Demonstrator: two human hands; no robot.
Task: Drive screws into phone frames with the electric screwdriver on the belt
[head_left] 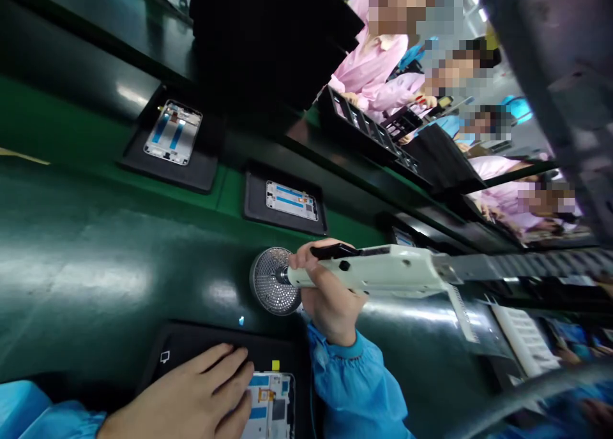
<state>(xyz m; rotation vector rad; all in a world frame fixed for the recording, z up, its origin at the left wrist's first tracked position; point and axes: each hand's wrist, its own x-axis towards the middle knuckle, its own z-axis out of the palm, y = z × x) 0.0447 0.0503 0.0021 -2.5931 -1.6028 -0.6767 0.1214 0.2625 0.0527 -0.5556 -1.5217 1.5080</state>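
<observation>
My right hand is wrapped round a white electric screwdriver, whose tip rests over a round perforated metal dish on the green bench. My left hand lies flat, fingers stretched out, on a black tray at the bottom edge. A phone frame with blue strips sits in that tray, just under my fingertips. Both my sleeves are blue.
Two more black trays with phone frames ride the green conveyor beyond. A dark shelf hangs above. Other people in pink and blue coats work at the far right beside black slotted racks.
</observation>
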